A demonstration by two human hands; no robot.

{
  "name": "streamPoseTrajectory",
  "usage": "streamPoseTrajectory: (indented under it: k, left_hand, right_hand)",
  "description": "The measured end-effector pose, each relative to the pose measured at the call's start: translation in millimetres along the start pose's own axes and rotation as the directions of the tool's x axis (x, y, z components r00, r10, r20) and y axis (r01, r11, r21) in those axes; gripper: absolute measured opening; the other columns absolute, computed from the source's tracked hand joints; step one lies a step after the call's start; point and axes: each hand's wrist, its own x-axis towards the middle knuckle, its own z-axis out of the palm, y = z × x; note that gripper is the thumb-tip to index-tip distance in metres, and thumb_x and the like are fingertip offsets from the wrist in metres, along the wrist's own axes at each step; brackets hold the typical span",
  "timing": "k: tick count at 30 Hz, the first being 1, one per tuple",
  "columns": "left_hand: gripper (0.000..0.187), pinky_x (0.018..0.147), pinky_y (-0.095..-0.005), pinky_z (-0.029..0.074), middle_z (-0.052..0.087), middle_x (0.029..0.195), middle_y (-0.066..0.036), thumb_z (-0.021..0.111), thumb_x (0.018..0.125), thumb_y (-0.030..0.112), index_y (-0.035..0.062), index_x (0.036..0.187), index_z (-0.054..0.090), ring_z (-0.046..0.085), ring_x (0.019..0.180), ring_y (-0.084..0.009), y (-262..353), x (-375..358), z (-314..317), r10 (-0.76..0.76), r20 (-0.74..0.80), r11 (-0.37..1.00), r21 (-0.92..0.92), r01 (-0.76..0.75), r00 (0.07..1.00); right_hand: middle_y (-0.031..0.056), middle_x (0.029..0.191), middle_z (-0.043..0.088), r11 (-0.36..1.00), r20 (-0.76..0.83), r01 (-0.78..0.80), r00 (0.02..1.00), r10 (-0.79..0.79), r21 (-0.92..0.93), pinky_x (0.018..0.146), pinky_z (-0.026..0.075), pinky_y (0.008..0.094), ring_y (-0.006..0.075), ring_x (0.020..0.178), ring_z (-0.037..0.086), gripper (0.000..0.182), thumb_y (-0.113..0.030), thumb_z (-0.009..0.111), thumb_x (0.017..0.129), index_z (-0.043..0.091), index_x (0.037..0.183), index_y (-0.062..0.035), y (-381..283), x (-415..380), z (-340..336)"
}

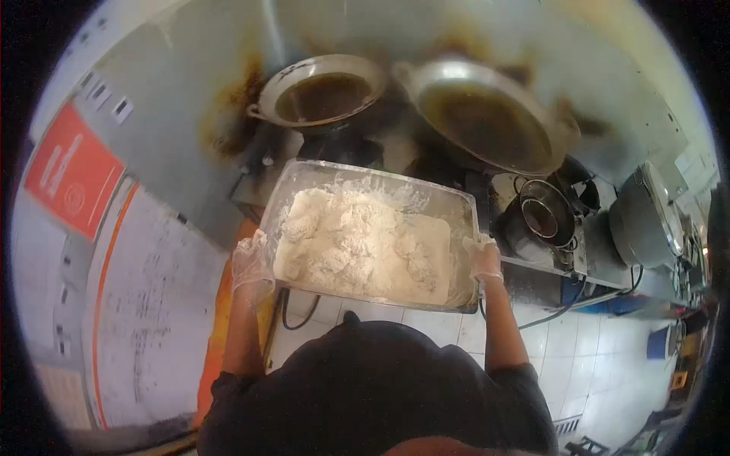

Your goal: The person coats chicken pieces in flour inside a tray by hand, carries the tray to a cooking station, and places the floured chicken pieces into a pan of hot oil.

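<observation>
I hold a rectangular metal tray [460, 201] in front of me, one hand at each short side. My left hand [252, 266], in a clear floury plastic glove, grips its left edge. On the right edge my right hand [484, 258] is closed, gloved the same way. Inside lies a bed of pale flour [430, 235] with several flour-coated lumps [357, 239]; what is under the coating cannot be made out. The tray looks slightly tilted, its right side lower in the view.
Beyond the tray stand two large woks, the left wok [262, 102] and the right wok [559, 140], both with dark oil. A strainer [541, 216] sits over a pot to the right, near a big lidded pot [642, 216]. White tiled floor [563, 365] lies below.
</observation>
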Motion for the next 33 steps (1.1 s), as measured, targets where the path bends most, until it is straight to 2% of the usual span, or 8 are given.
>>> streamPoseTrajectory:
  k: [11, 16, 20, 21, 22, 28, 30, 33]
  left_hand:
    - [0.033, 0.066, -0.039, 0.051, 0.066, 0.083, -0.016, 0.06, 0.092, 0.033, 0.0003, 0.094, 0.064, 0.064, 0.074, -0.0291, -87, 44, 6, 0.305, 0.049, 0.928, 0.208, -0.309, 0.951]
    - [0.03, 0.063, -0.0374, 0.054, 0.069, 0.086, -0.016, 0.062, 0.091, 0.031, 0.0015, 0.093, 0.064, 0.067, 0.075, -0.0292, -69, 33, 8, 0.54, 0.278, 0.335, 0.795, -0.505, 0.795]
    - [0.024, 0.049, -0.0359, 0.048, 0.062, 0.07, -0.009, 0.063, 0.09, 0.026, 0.0019, 0.087, 0.063, 0.06, 0.057, -0.0236, -42, 17, 19, 0.085, -0.047, 0.994, 0.077, -0.081, 0.995]
    - [0.024, 0.045, -0.0358, 0.045, 0.06, 0.068, -0.008, 0.063, 0.09, 0.025, 0.0018, 0.086, 0.063, 0.057, 0.053, -0.0222, -32, 7, 18, -0.168, -0.084, 0.978, -0.14, 0.156, 0.982]
    - [0.024, 0.045, -0.0358, 0.045, 0.06, 0.068, -0.008, 0.063, 0.09, 0.025, 0.0018, 0.086, 0.063, 0.057, 0.053, -0.0222, -40, 14, 21, -0.171, -0.089, 0.977, -0.141, 0.157, 0.981]
    - [0.02, 0.033, -0.0354, 0.033, 0.052, 0.065, -0.005, 0.059, 0.093, 0.027, 0.008, 0.088, 0.057, 0.048, 0.046, -0.0206, -44, 18, 17, -0.172, 0.05, 0.98, 0.109, 0.165, 0.984]
    - [0.019, 0.04, -0.0358, 0.043, 0.055, 0.07, -0.006, 0.057, 0.094, 0.027, 0.008, 0.092, 0.059, 0.055, 0.054, -0.0219, -42, 7, 14, -0.225, 0.11, 0.899, -0.36, 0.25, 0.968]
    - [0.038, 0.049, -0.0312, 0.041, 0.055, 0.072, -0.003, 0.059, 0.094, 0.043, 0.0052, 0.092, 0.061, 0.049, 0.056, -0.0139, -102, 47, 6, 0.008, 0.009, 0.998, 0.057, -0.009, 1.0]
  right_hand:
    - [0.0198, 0.109, 0.066, 0.988, -0.111, 0.132, 0.984, -0.14, -0.076, 0.087, 0.047, 0.0398, 0.0357, 0.105, 0.062, 0.048, -0.041, 0.064, 0.087, 0.063, 0.116, -0.0033, 52, 12, 25]
    - [0.0239, 0.115, 0.063, 0.959, -0.026, 0.223, 0.975, -0.222, 0.176, 0.09, 0.05, 0.0404, 0.0369, 0.106, 0.061, 0.039, -0.031, 0.06, 0.089, 0.061, 0.121, -0.0099, 31, 1, -6]
    - [0.0213, 0.109, 0.065, 0.729, 0.18, -0.291, 0.957, 0.23, 0.619, 0.086, 0.051, 0.0385, 0.0343, 0.103, 0.063, 0.035, -0.03, 0.056, 0.09, 0.062, 0.12, -0.0124, 44, -56, -27]
    - [0.0183, 0.108, 0.065, 0.999, 0.088, -0.022, 0.996, 0.018, 0.043, 0.082, 0.051, 0.0383, 0.0321, 0.103, 0.063, 0.033, -0.029, 0.056, 0.089, 0.063, 0.117, -0.0128, 112, -48, -8]
    - [0.0152, 0.107, 0.066, 0.785, 0.134, 0.252, 0.968, -0.214, -0.566, 0.079, 0.052, 0.0381, 0.0299, 0.104, 0.063, 0.031, -0.028, 0.055, 0.089, 0.063, 0.115, -0.0132, 148, -40, 8]
    - [0.0091, 0.102, 0.068, 0.665, 0.234, 0.414, 0.908, -0.346, -0.621, 0.076, 0.05, 0.0403, 0.0268, 0.098, 0.064, 0.027, -0.025, 0.058, 0.085, 0.065, 0.109, -0.0141, 193, -47, 79]
    - [0.0117, 0.105, 0.067, 0.797, 0.141, 0.348, 0.936, -0.322, -0.494, 0.081, 0.05, 0.0397, 0.0278, 0.101, 0.063, 0.033, -0.031, 0.059, 0.085, 0.065, 0.11, -0.0111, 220, -18, 112]
    - [0.022, 0.114, 0.065, 0.964, 0.075, -0.244, 0.969, 0.237, 0.109, 0.092, 0.048, 0.0385, 0.0331, 0.109, 0.062, 0.057, -0.049, 0.066, 0.081, 0.063, 0.116, -0.003, 126, -50, 58]
